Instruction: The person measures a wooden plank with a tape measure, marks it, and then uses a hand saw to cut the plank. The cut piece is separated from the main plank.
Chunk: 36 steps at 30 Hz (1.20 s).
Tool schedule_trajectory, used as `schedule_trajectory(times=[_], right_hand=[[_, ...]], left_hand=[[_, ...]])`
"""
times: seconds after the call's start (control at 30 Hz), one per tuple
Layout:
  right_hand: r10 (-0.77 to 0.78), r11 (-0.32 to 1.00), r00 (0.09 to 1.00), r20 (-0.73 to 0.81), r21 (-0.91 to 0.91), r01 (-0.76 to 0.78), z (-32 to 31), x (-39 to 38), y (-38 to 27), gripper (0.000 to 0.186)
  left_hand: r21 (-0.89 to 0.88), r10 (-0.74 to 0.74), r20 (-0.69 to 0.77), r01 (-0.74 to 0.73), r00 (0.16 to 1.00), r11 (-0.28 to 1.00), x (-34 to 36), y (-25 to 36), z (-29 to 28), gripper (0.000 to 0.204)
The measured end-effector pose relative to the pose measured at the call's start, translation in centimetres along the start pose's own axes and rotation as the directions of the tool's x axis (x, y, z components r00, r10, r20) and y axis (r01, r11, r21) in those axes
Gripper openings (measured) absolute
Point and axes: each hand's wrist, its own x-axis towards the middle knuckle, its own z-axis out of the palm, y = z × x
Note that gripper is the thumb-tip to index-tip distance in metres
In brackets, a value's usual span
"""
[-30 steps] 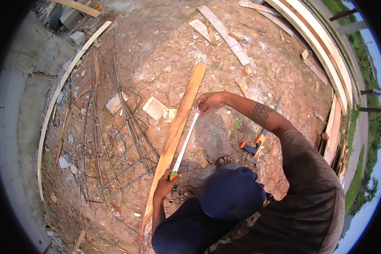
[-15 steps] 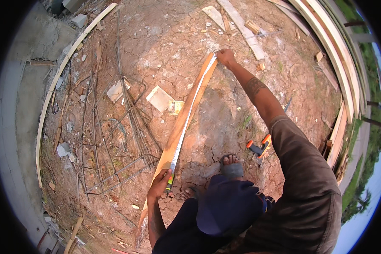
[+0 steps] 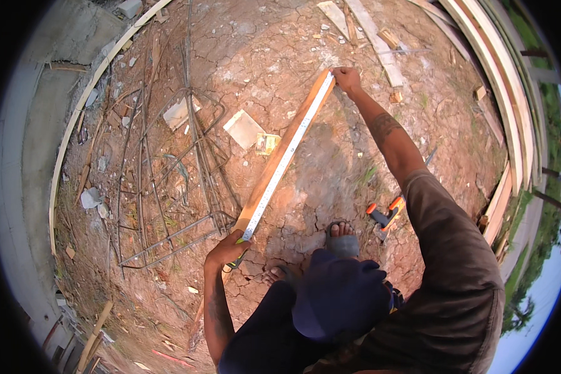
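A narrow wooden plank [image 3: 262,187] lies diagonally on the cracked dirt, and a white tape measure blade [image 3: 290,156] runs straight along it. My left hand [image 3: 227,250] grips the yellow and black tape case [image 3: 237,260] over the plank's near part. My right hand [image 3: 345,80] is closed on the tape's tip at the plank's far end. A handsaw [image 3: 391,213] with an orange and black handle lies right of my sandaled feet, its blade partly hidden by my right arm.
Bent steel rebar [image 3: 168,181] and scrap wood [image 3: 242,128] lie on the left of the ground. A concrete edge [image 3: 34,162] runs down the far left. Long boards [image 3: 511,109] are stacked along the right. More offcuts [image 3: 380,47] lie beyond the plank.
My right hand has carried the tape's tip up and forward to the plank's far end, lengthening the blade, which now lies flatter. My left hand has shifted down-left, then slightly up with the case.
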Motion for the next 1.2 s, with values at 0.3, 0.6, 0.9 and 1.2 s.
schedule_trajectory(times=[0.3, 0.6, 0.9, 1.2], right_hand=[[0.016, 0.950, 0.996, 0.089, 0.310, -0.043, 1.3, -2.5, 1.1, 0.053], [0.111, 0.828, 0.969, 0.223, 0.519, -0.214, -6.4, -5.1, 7.3, 0.044], [0.194, 0.698, 0.974, 0.114, 0.681, -0.219, -11.0, -10.8, 12.1, 0.051], [-0.325, 0.874, 0.882, -0.342, -0.464, 0.142, -9.9, -12.0, 9.1, 0.060]], left_hand=[[0.009, -0.378, -0.445, 0.426, 0.812, 0.905, -1.3, -2.3, 4.0, 0.048], [0.070, -0.243, -0.616, 0.359, 0.749, 0.931, -1.3, -4.8, 7.4, 0.044], [0.164, -0.216, -0.625, 0.396, 0.750, 0.903, 0.7, -4.0, 10.3, 0.041], [0.150, -0.240, -0.653, 0.433, 0.718, 0.889, 1.1, -4.2, 7.5, 0.069]])
